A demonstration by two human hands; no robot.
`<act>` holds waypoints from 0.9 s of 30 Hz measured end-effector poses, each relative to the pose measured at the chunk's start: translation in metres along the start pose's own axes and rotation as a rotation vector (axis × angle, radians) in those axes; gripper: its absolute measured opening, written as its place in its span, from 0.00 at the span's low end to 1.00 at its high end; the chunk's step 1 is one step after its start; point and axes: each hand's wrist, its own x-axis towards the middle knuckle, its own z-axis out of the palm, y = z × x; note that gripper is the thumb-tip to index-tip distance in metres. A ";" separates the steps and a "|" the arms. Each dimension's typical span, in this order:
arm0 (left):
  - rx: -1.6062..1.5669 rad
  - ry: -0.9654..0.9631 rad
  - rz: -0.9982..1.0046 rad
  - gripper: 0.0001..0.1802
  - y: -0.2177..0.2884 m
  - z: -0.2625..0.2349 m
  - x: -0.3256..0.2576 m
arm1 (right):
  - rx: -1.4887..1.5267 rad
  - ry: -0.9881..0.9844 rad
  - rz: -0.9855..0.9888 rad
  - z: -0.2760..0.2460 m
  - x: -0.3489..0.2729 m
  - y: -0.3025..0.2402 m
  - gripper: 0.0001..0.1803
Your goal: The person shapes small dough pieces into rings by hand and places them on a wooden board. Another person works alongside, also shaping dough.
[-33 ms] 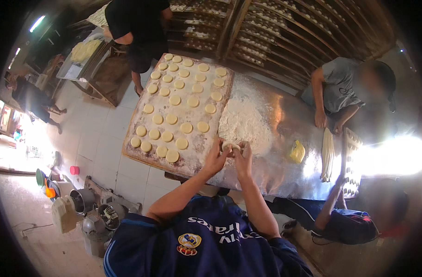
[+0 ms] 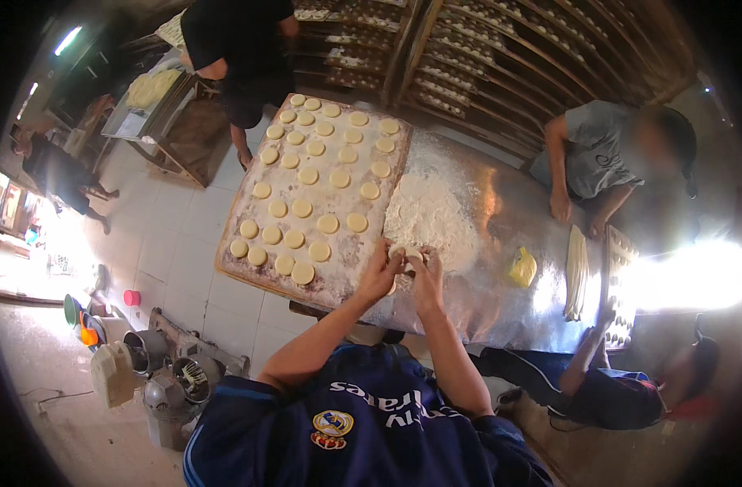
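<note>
Silvery metal tabletop [image 2: 501, 227] gleaming, glossy | pale round dough discs [image 2: 303, 273] smooth, matt | flour-dusted rectangular wooden board [image 2: 347, 264] looking rough

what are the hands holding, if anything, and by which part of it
A small pale dough piece, held by its opposite sides: the left hand at its left, the right hand at its right. Exact fingertip contact is too small to tell.

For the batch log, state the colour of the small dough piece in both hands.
Dough piece: pale cream, head view.
</note>
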 end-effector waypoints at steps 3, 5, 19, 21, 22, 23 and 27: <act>-0.321 -0.101 -0.232 0.12 0.034 -0.005 0.012 | 0.185 0.028 0.204 0.009 0.010 -0.002 0.12; -0.713 -0.123 -0.309 0.11 0.070 0.001 0.001 | 0.214 0.067 0.261 0.009 0.023 0.014 0.16; 0.247 -0.089 -0.181 0.23 0.051 -0.101 -0.012 | 0.244 0.285 0.170 0.112 -0.051 0.037 0.32; 0.511 -0.180 -0.016 0.20 0.049 -0.112 -0.025 | 0.244 0.282 0.172 0.121 -0.077 0.045 0.31; 0.542 -0.210 0.037 0.17 0.045 -0.116 -0.031 | 0.279 0.300 0.185 0.129 -0.088 0.052 0.30; 0.430 -0.246 -0.100 0.15 0.042 -0.122 -0.039 | 0.315 0.317 0.198 0.134 -0.095 0.059 0.29; 0.167 -0.288 -0.071 0.15 0.014 -0.144 -0.060 | -0.103 0.316 -0.031 0.123 -0.110 0.064 0.18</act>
